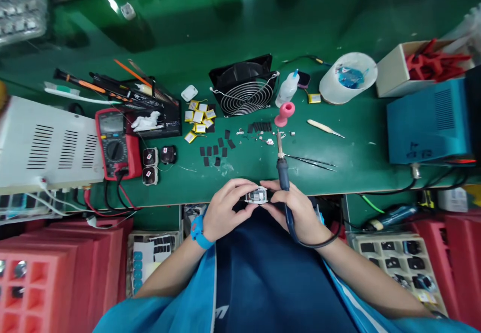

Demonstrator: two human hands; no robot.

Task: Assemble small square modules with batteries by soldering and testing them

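My left hand is closed on a small white electronic device, whose inner parts face up. It sits just in front of the bench edge. In my right hand a soldering iron is gripped, its metal tip pointing away from me and its cable curling over the wrist. The right fingertips also touch the device's right side. Past the iron's tip stands a pink silicone piece. Black tweezers lie right of the iron, and several small black pads are scattered to the left.
A fan stands at the back centre, beside yellow-edged battery cells. Leftward are a red multimeter and a white power unit. At right are a white tub, a wooden-handled tool and a blue station.
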